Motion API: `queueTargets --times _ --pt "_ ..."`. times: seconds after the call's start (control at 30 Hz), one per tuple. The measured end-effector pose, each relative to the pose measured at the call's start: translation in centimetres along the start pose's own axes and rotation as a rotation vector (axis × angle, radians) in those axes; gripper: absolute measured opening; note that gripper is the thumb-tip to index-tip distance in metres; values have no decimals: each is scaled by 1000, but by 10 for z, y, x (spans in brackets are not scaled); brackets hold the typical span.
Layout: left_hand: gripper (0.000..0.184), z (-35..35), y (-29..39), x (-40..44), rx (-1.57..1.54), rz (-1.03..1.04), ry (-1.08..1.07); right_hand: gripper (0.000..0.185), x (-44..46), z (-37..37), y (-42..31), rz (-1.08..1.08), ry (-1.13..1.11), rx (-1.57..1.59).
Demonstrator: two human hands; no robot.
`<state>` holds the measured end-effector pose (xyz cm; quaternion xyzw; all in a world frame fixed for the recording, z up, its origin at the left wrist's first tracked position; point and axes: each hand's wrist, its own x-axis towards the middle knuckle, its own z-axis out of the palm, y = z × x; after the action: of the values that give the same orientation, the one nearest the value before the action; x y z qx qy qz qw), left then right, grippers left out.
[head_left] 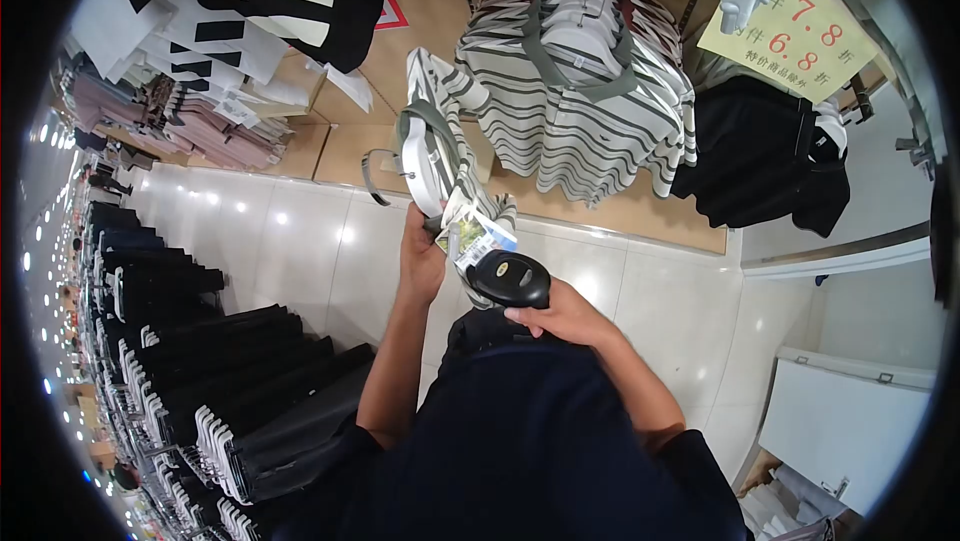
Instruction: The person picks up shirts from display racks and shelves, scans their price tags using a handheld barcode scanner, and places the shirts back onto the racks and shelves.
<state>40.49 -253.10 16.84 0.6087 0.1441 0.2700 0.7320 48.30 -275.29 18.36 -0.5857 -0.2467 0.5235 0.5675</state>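
Note:
In front of my body, my left hand [422, 263] is closed on a striped polo shirt [462, 181] with a green collar. The shirt is on a white hanger [419, 169], whose dark metal hook points left. A printed hang tag [482, 239] shows on the shirt, just right of my left hand's fingers. My right hand [568, 321] grips a black barcode scanner [508, 279], its head close to the tag. Whether the scanner touches the tag I cannot tell.
Ahead hangs a rack of similar striped polo shirts [570, 126]. Black shirts [765, 146] hang to the right below a yellow price sign [795, 36]. Dark trousers [280, 381] on hangers line the left side. A white cabinet door [840, 426] stands at lower right.

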Motion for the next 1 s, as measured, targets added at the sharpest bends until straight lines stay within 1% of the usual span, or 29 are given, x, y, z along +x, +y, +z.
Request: queueTargets --times 0.07,0.17,0.2,0.3,0.33,0.43,0.5,0.57,0.6,0.63,0.7,0.8,0.9,0.97,1.0 --pt "34 -7 -4 3 17 18 35 41 6 -3 13 43 0 -6" --pt "33 -14 -5 4 31 15 103 33 0 -9 22 -99 35 121" --pt "33 -15 -5 4 32 9 120 26 1 -12 24 -127 30 132" --pt "32 -17 -9 6 35 -1 143 23 9 -14 18 -138 45 68" --pt "32 -19 -11 8 47 2 142 22 11 -9 15 -136 77 97" --pt "32 -25 -17 8 107 9 132 22 15 -10 21 -115 16 107" --pt "32 -28 -17 9 177 25 112 23 15 -12 21 -108 15 71" --pt "33 -43 -24 11 304 13 104 25 21 -15 21 -114 39 35" --pt "33 -48 -22 13 365 10 99 29 22 -17 15 -99 54 35" --pt "34 -53 -17 14 312 -87 107 34 27 -20 19 -85 75 35" --pt "36 -88 -22 20 491 -157 82 36 36 -29 29 -93 92 31" --pt "35 -101 -2 34 286 -276 160 37 47 -44 34 -41 133 26" --pt "28 -132 -23 58 730 -333 213 35 55 -60 48 20 234 -12" --pt "27 -152 -38 84 931 -308 176 33 62 -67 51 60 316 8" --pt "27 -157 -44 97 1029 -294 157 36 66 -71 44 120 342 2"
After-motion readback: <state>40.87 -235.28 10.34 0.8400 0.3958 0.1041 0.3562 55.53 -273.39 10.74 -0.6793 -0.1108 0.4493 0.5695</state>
